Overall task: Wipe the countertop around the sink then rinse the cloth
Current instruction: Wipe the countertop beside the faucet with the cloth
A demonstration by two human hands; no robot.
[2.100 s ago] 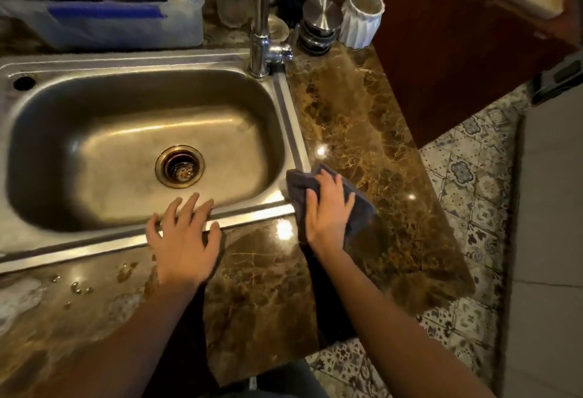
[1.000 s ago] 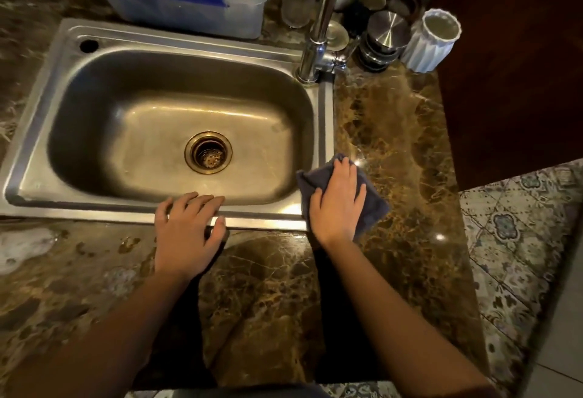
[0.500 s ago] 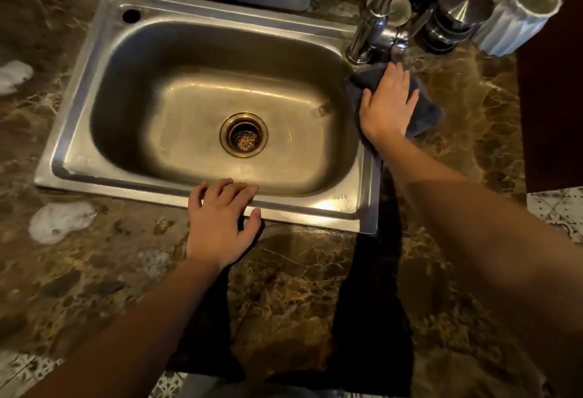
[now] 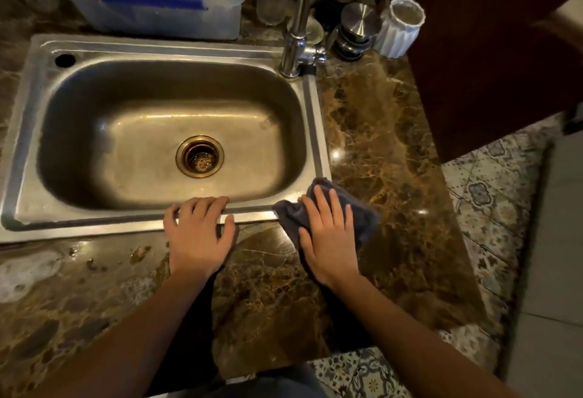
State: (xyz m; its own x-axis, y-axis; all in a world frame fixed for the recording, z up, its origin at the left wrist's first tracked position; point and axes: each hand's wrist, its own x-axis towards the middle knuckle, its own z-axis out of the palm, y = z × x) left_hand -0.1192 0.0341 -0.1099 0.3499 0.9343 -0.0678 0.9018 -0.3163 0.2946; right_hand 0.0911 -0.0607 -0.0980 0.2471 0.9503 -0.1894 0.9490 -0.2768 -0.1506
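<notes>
Right hand (image 4: 328, 236) returned cloth (image 4: 362, 224) to seemingly damp countertop (image 4: 388, 132)

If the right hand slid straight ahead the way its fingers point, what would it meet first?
Probably the sink rim's right strip; the right hand, flat on the cloth, points along it toward the faucet.

Head camera looks steeply down, seemingly close, at sink (image 4: 176, 50).

Patterned floor tiles (image 4: 492, 208) beside a dark wooden cabinet (image 4: 492, 50)
</notes>
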